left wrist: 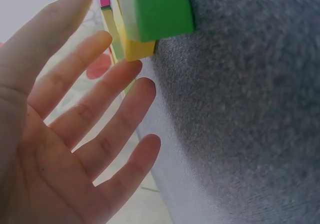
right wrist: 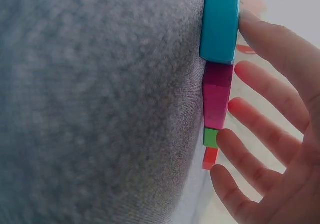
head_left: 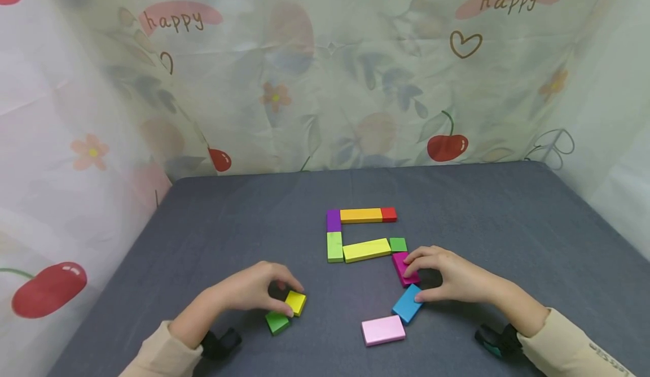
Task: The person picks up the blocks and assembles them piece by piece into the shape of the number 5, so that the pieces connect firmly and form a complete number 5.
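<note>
Presently the right hand [head_left: 454,278] rests on the surface [head_left: 508,219], fingers curved over the magenta block [head_left: 404,268] with the thumb against the blue block [head_left: 407,303]; the wrist view shows the fingers spread and fairly straight, touching rather than clamping. The left hand [head_left: 254,289] arches over the small yellow block [head_left: 295,302] and the green block [head_left: 277,322], fingers apart and lightly curled, grip not confirmed.

Risk, as judged: the magenta block lies just beside the small green square [head_left: 398,245] that closes the laid row. A sideways push could nudge that square and the long yellow bar [head_left: 367,250] out of line. The blue block sits tilted, touching the pink slab [head_left: 383,330] at one corner; dragging it may shift the slab.

Materials: blocks appear painted wood, smooth, flat, rectangular, crisp-edged. The surface is grey woven cloth, faintly napped.
</note>
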Demonstrator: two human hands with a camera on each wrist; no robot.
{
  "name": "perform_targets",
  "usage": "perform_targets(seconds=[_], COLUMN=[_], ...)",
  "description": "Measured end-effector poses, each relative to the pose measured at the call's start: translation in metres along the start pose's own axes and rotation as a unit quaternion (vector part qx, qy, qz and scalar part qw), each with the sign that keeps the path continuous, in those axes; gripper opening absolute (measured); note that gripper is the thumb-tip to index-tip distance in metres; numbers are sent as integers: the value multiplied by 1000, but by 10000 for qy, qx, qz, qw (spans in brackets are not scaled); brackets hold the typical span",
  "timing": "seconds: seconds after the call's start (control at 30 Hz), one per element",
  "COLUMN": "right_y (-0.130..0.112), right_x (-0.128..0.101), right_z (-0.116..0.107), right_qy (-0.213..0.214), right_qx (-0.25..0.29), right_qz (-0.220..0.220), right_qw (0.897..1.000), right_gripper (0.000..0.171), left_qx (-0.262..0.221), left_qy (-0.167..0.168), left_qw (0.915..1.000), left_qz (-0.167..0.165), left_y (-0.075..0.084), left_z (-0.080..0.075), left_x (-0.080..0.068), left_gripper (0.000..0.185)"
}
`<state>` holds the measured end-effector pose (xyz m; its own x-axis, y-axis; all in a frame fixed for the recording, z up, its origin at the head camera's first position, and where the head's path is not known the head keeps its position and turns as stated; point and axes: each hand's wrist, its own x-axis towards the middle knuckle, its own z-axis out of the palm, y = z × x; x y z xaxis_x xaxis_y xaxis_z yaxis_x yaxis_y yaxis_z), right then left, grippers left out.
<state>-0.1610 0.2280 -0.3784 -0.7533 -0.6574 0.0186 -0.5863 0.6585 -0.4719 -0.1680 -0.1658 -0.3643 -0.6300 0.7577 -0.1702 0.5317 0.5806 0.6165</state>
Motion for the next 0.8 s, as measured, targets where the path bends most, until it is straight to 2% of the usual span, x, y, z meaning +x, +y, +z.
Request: perform_targets(seconds=[0.43,0.8], right_y=[0,1], right_x=[0,0], right_z=[1,1], right_qy=[3,22], right_qx=[11,-15], right_qz=[9,-23], right_qw=[10000,10000], right_gripper=[29,30], left_qx=[20,284], left_qy=[-28,19], left_qw=[10000,9996], left_qz=[-25,78], left_y=[-1,0], left_z=[4,5], left_x=[1,5], left_gripper=[35,31])
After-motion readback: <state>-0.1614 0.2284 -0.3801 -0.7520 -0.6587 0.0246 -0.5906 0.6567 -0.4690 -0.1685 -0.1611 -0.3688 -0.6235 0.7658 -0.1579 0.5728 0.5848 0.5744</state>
